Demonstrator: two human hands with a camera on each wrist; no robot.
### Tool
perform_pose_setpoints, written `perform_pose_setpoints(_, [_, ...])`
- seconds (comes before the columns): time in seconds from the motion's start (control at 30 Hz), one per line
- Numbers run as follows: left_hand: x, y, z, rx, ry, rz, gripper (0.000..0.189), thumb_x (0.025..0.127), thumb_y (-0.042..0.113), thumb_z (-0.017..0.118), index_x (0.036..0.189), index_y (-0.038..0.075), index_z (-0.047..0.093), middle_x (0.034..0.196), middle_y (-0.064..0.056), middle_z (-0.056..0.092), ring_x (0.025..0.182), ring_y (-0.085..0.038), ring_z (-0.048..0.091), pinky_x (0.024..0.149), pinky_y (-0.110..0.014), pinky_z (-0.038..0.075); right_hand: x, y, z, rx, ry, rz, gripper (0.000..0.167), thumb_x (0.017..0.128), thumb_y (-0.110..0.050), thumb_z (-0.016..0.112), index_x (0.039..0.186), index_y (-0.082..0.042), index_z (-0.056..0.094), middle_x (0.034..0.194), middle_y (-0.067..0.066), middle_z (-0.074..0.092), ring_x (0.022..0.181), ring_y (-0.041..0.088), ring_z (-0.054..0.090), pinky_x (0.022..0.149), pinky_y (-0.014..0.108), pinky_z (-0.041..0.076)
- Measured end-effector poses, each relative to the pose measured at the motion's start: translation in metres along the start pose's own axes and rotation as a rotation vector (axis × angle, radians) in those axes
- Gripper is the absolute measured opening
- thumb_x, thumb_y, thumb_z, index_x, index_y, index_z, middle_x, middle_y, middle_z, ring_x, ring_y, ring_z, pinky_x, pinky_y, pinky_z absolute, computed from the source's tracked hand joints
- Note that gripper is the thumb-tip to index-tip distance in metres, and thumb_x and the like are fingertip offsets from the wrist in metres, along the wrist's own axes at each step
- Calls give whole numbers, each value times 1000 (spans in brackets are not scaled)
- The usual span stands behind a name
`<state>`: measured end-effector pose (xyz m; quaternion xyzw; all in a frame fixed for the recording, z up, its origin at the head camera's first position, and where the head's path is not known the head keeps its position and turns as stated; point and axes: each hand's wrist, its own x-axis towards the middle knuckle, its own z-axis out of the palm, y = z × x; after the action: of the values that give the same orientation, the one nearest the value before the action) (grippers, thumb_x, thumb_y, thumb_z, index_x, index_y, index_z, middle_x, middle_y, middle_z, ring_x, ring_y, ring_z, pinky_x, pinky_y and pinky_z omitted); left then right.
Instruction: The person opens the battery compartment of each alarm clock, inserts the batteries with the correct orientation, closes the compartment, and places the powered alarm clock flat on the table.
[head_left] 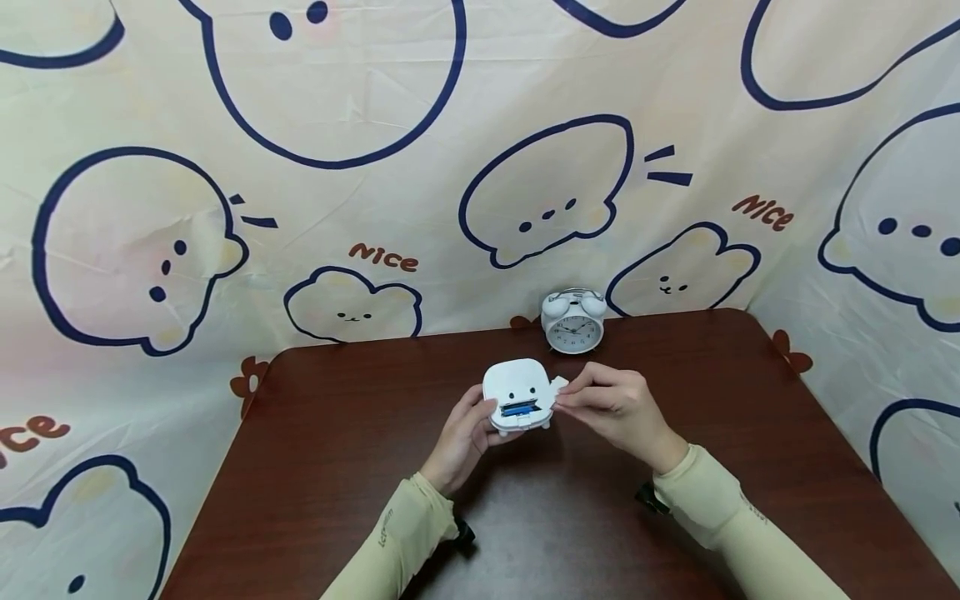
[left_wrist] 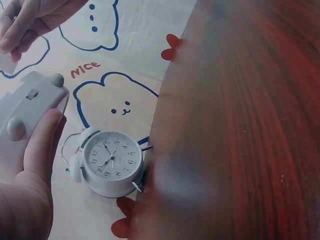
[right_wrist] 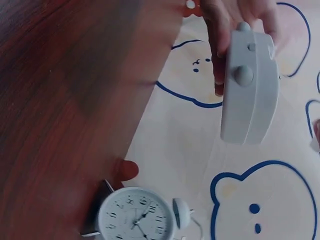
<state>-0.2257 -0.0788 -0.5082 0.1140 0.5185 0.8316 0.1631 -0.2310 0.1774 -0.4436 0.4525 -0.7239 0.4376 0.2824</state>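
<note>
My left hand (head_left: 459, 437) grips a white, rounded-square device (head_left: 513, 375) by its left side and underside, above the table. Two dark eyes mark its face, and below them an open slot shows a blue battery (head_left: 519, 409). In the right wrist view the device (right_wrist: 250, 95) appears edge-on, with small round feet and the left hand's fingers behind it. Just right of the device, my right hand (head_left: 618, 412) pinches a small white piece (head_left: 558, 383) that looks like a cover, between thumb and fingertips. Most of that piece is hidden by the fingers in the left wrist view.
A white twin-bell alarm clock (head_left: 574, 327) stands at the back edge of the dark brown table (head_left: 360, 467), behind the device. A cream cloth (head_left: 420, 200) printed with blue-outlined cartoon animals hangs around the table's back and sides.
</note>
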Motion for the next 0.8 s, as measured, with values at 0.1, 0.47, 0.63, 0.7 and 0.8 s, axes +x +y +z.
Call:
perform_pose_setpoints(0.1, [1, 0, 2, -2, 8, 2, 42, 108, 19, 47, 145, 2, 37, 127, -10, 64, 101, -17, 74, 93, -39, 61, 1, -2, 3, -70, -35, -69, 19, 74, 7, 88, 86, -6, 82, 84, 3, 68, 77, 17, 74, 73, 16, 58])
perform_pose_setpoints(0.47, [-1, -1, 3, 0, 50, 8, 35, 106, 12, 43, 138, 8, 31, 141, -19, 50, 107, -18, 71, 89, -40, 61, -2, -6, 15, -139, -96, -174, 6, 91, -8, 78, 95, -8, 82, 91, 2, 66, 79, 10, 71, 73, 16, 58])
perform_pose_setpoints(0.63, [-2, -1, 4, -8, 80, -2, 36, 102, 10, 44, 135, 11, 31, 142, -19, 48, 103, -16, 72, 86, -38, 62, -5, -6, 21, -144, -144, -132, 14, 97, -14, 71, 93, -8, 82, 90, 1, 65, 78, 9, 70, 73, 14, 57])
perform_pose_setpoints(0.7, [-3, -1, 4, -7, 91, -9, 35, 102, 11, 44, 134, 11, 31, 141, -18, 49, 103, -15, 72, 85, -37, 62, -5, -6, 24, -169, -154, -133, 13, 97, -13, 71, 93, -8, 82, 89, 0, 65, 76, 7, 68, 71, 14, 56])
perform_pose_setpoints(0.8, [-3, -1, 4, -9, 99, -7, 34, 102, 11, 44, 133, 11, 31, 139, -17, 50, 101, -15, 71, 83, -36, 62, -6, -7, 28, -217, -161, -142, 8, 88, -4, 81, 93, -10, 82, 88, -1, 64, 72, 6, 63, 67, 13, 54])
